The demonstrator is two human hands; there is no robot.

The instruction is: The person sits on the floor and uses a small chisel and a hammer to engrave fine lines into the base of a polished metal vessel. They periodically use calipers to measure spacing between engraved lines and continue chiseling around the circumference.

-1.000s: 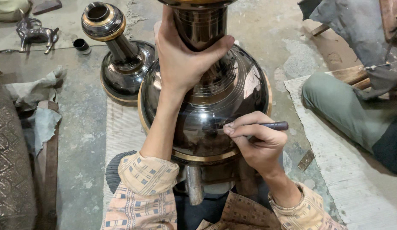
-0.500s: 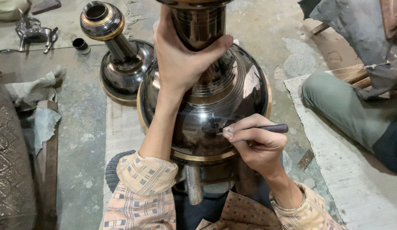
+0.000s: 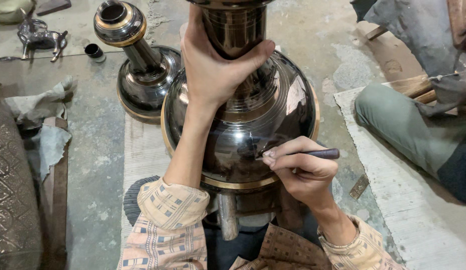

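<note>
While our left hand (image 3: pixel 213 70) clasps the vase (image 3: pixel 243 130) neck, our right hand (image 3: pixel 300 172) pinches a stylus (image 3: pixel 313 153) against its belly.

This is a metal workshop where people sit and work right on the floor (image 3: pixel 93 150), which is rough, grey and dusty. A big shiny dark metal vase (image 3: pixel 253 125) with gold-coloured rims stands in front, and a second vase (image 3: pixel 138 75) just like it stands behind, with a small metal animal figure (image 3: pixel 38 36) and dirty rags (image 3: pixel 43 100) lying near. Another person's leg (image 3: pixel 403 130) rests on a woven mat (image 3: pixel 408 215) at the side.
</note>
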